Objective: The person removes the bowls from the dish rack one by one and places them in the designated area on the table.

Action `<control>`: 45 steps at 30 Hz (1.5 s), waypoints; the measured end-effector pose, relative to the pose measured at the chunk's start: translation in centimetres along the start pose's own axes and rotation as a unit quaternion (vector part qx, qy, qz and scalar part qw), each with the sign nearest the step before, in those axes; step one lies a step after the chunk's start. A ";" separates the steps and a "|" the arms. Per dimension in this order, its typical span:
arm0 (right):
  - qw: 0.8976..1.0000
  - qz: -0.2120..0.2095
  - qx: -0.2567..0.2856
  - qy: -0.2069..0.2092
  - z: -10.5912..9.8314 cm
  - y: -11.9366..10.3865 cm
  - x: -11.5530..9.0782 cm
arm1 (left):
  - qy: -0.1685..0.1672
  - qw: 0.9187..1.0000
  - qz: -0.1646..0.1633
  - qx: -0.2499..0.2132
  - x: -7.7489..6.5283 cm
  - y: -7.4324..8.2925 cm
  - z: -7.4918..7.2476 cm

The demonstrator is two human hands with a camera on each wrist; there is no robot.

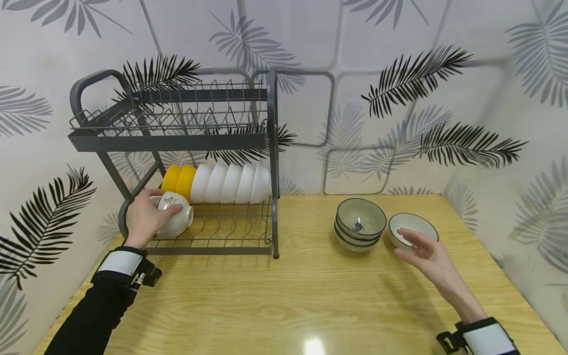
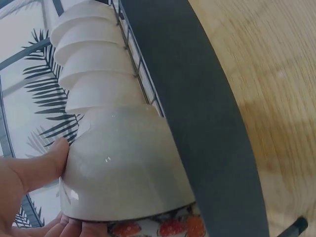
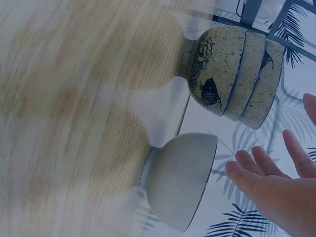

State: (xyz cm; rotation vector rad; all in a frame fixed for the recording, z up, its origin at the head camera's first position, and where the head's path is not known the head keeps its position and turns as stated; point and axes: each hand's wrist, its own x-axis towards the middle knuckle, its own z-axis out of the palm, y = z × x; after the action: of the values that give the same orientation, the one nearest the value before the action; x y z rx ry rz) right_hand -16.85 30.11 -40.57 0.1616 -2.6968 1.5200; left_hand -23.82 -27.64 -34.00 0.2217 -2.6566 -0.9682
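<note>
My left hand (image 1: 146, 217) grips a cream bowl (image 1: 172, 224) with a small floral print at the left of the rack's lower tier. That bowl stands tipped on its side. In the left wrist view, the thumb lies against the outside of the cream bowl (image 2: 123, 163) and the fingers are at its rim, partly out of frame. Over the near edge of a shallow whitish bowl (image 1: 412, 224) hovers my right hand (image 1: 428, 261), fingers spread and holding nothing. The right wrist view shows a gap between the fingers and the whitish bowl (image 3: 180, 180).
A grey two-tier dish rack (image 1: 208, 250) stands at the left of the wooden table (image 1: 284, 305). Two yellow bowls (image 1: 178, 180) and several white bowls (image 1: 235, 183) line its lower tier. Left of the whitish bowl sits a stack of speckled bowls (image 1: 360, 222). A patterned wall rises behind.
</note>
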 end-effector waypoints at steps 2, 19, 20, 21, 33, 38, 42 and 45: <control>1.000 0.001 -0.001 0.001 0.0 0.0 0.0 | -0.001 1.000 -0.012 -0.014 0.0 0.0 0.1; 1.000 0.003 0.009 0.003 0.0 -0.1 -0.1 | -0.008 0.986 -0.055 -0.157 -0.5 -0.5 0.7; 1.000 0.004 0.010 0.002 0.0 -0.2 -0.1 | -0.012 0.983 -0.057 -0.172 -0.6 -0.5 0.7; 1.000 0.004 0.010 0.001 0.0 -0.2 -0.1 | -0.015 0.981 -0.060 -0.186 -0.7 -0.6 0.7; 0.998 -0.016 0.063 -0.002 0.2 0.0 -0.2 | -0.007 0.976 -0.038 -0.213 -2.3 -0.3 1.1; 0.995 -0.008 0.096 -0.012 0.3 -0.2 -0.4 | 0.000 0.980 0.008 -0.198 -2.9 0.1 1.4; 0.993 0.007 0.117 -0.021 0.5 -0.5 -0.5 | 0.004 0.980 0.045 -0.194 -3.7 0.4 1.6; 0.991 0.013 0.129 -0.026 0.7 -0.6 -0.6 | 0.009 0.978 0.078 -0.194 -4.3 0.7 1.8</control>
State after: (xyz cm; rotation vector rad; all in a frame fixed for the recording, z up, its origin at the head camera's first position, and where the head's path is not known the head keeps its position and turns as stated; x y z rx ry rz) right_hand -16.21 29.28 -40.45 0.1772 -2.5389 1.8938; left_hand -20.41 -24.93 -35.86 -0.0640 -2.3628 -1.3914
